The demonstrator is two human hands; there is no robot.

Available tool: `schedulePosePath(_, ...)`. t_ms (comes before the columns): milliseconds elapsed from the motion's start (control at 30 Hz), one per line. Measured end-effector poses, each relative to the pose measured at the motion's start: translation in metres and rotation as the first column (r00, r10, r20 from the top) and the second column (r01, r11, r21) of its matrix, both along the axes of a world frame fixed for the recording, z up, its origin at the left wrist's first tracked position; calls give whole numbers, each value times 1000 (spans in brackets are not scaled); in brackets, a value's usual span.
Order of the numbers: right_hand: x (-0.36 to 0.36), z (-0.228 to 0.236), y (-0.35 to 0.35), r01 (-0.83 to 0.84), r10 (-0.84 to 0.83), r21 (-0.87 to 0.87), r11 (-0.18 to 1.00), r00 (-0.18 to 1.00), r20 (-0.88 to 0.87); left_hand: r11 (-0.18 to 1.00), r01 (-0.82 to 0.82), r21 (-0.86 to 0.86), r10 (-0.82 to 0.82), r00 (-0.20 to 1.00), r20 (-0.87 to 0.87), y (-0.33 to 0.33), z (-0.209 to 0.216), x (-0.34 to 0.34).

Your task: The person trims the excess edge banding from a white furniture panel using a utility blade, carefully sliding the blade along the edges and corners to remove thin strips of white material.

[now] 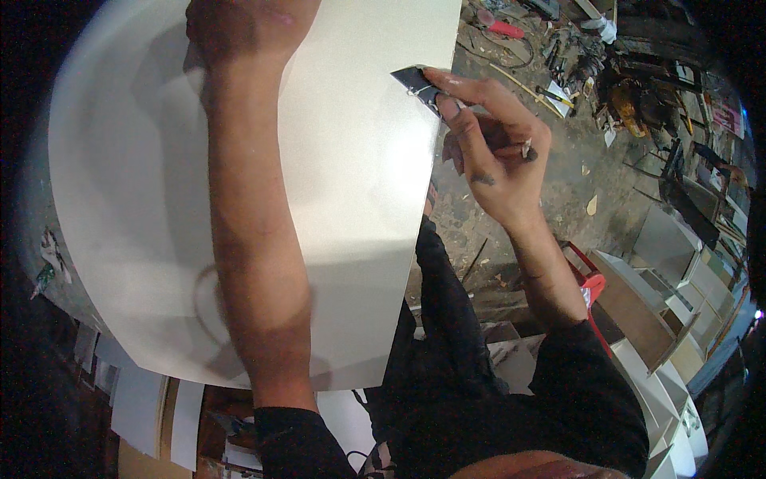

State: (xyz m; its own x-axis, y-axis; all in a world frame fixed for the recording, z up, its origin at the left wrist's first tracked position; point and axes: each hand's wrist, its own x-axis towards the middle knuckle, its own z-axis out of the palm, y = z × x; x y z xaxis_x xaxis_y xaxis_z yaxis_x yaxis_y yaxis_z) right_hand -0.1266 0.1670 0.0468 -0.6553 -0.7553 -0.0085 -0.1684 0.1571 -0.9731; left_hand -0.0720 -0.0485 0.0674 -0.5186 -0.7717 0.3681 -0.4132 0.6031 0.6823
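A large pale cream panel point(351, 207) lies in front of me. At its right edge my right hand point(503, 136) pinches a small dark, flat, slant-ended blade point(416, 85) between thumb and forefinger. The blade overlaps the panel's edge, and its lower end is hidden behind my fingers. My left forearm stretches across the panel to the far side. There my left hand point(251, 28) is over the panel, cut off by the top of the picture. Its fingers are mostly hidden, so neither their pose nor any contact with the panel is plain.
Scraps and tools litter the dirty floor at the far right, with a red-handled object point(504, 29) among them. Pale boards and box-like cabinet parts point(638, 311) stand at the right, beside a red object point(589, 275). More boards point(142, 399) lean at the lower left.
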Motion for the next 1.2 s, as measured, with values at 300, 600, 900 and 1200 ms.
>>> schedulePosePath(300, -11, -6, 0, -35, 32, -21, 999, 994, -101, 1000, 20, -24, -21, 1000, -16, -1, 0, 0)
schedulePosePath(600, -36, 3, -2, -281, 279, 42, 959, 898, -340, 998, -16, -56, 15, 1000, -23, -12, -16, -4)
schedulePosePath(900, -43, 9, -8, -359, 380, 126, 925, 871, -311, 999, -9, -53, 9, 1000, -8, -2, 0, 1)
schedulePosePath(1200, -41, 6, -6, -365, 367, 75, 928, 861, -352, 995, -48, -93, 51, 998, 36, -10, -13, -3)
